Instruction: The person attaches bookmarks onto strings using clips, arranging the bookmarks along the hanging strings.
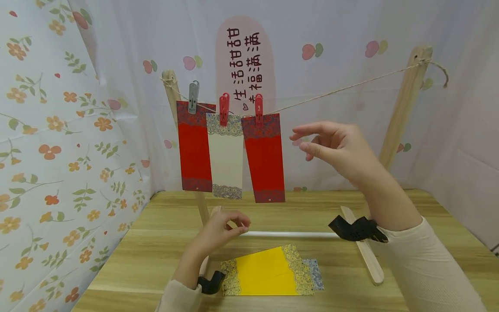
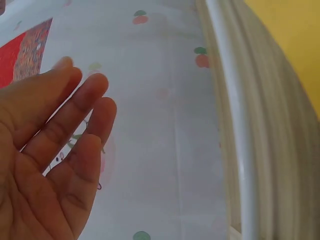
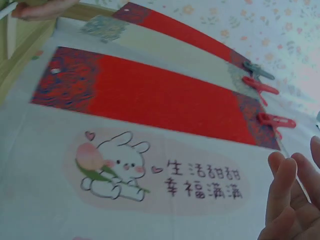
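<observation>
Three bookmark-like paper cards hang from a twine line: a red card at left, a cream card in the middle and another red card at right. A grey clothespin clips the left one; a red clothespin and a second red clothespin clip the others. My right hand is just right of the right red card, fingers loosely bent, holding nothing. Lower down, my left hand hovers below the hanging cards, its relaxed fingers empty in the left wrist view.
On the wooden table lies a yellow card, overlapping a blue-patterned card. The twine runs between a left wooden post and a right wooden post. A white rod crosses low between the stand's feet.
</observation>
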`<state>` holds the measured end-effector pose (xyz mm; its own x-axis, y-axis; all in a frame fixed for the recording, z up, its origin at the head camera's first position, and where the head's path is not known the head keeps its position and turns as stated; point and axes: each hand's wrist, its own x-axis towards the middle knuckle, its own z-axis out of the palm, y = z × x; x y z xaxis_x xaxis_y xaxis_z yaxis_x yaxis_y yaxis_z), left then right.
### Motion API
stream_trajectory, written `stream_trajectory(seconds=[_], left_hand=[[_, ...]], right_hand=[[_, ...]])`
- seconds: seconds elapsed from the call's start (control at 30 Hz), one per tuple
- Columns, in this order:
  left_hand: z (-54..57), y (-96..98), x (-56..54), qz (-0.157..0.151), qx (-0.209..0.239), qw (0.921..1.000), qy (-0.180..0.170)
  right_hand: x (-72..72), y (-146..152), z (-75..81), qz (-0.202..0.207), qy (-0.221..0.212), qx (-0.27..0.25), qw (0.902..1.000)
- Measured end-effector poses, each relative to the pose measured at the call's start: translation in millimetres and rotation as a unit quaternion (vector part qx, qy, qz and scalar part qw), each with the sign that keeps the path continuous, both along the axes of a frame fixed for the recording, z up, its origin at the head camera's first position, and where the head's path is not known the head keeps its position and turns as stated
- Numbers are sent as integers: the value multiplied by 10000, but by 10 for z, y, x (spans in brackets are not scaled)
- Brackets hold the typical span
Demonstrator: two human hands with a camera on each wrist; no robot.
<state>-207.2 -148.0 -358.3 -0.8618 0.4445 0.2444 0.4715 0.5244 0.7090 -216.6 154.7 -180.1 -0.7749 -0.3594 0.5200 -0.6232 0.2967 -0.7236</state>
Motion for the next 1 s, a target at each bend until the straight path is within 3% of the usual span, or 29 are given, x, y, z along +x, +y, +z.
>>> stream_trajectory(seconds=[0.17,0.3,0.43,0.57,0.77,1.0], left_hand=[[-58,40,58,-163,-359,9991,-156],[-111,82,89,-434,-573,9963,-478],[-167,147,121,-565,-1070,9876,-1004],[-209,198,147,-524,-1514,9790,-1258],[-236,251,170,-521,-1917,9745,-1041],[-260,275,175,-518,-2179,9718,-741]], right_hand=[[62,226,-256,-22,-103,180,9998],[130,386,-462,-21,-219,319,9993],[187,520,-649,151,-186,408,9989],[240,673,-822,155,-141,482,9986],[276,923,-1047,-15,-69,693,9976],[289,1207,-1262,-158,-446,762,9960]])
